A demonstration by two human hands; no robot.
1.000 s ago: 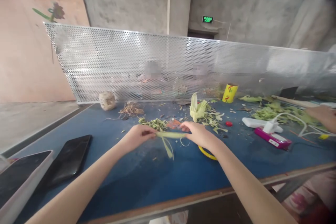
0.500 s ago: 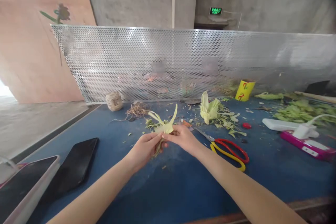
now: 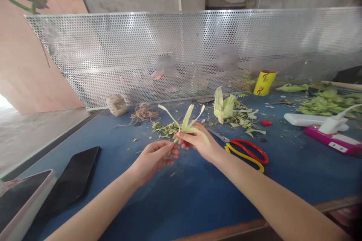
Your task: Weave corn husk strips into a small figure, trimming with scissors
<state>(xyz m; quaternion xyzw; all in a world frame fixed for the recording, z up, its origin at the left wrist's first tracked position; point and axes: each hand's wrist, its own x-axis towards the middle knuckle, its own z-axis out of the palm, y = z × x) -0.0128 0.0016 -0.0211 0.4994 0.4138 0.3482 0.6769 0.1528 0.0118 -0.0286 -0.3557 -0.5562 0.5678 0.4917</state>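
Pale yellow-green corn husk strips fan outward in a flower-like spray above my fingers, joined at a narrow base. My right hand pinches the spray just above its base, and one strip droops over the back of that hand. Below it, my left hand grips the stem end with thumb and fingertips; part of the stem is hidden. Just beyond the hands lies a small heap of green husk scraps. Scissors with one red and one yellow handle rest on the blue table, right of my right hand.
Behind are a twine bundle, a twine ball, a husk bunch and a yellow roll. A power strip and leaves are right; phones left. A perforated metal screen borders the table's back.
The husk strips have spread wider, with one now hanging over my right hand. My left hand has slid slightly down and left along the stem. The camera view has tilted downward.
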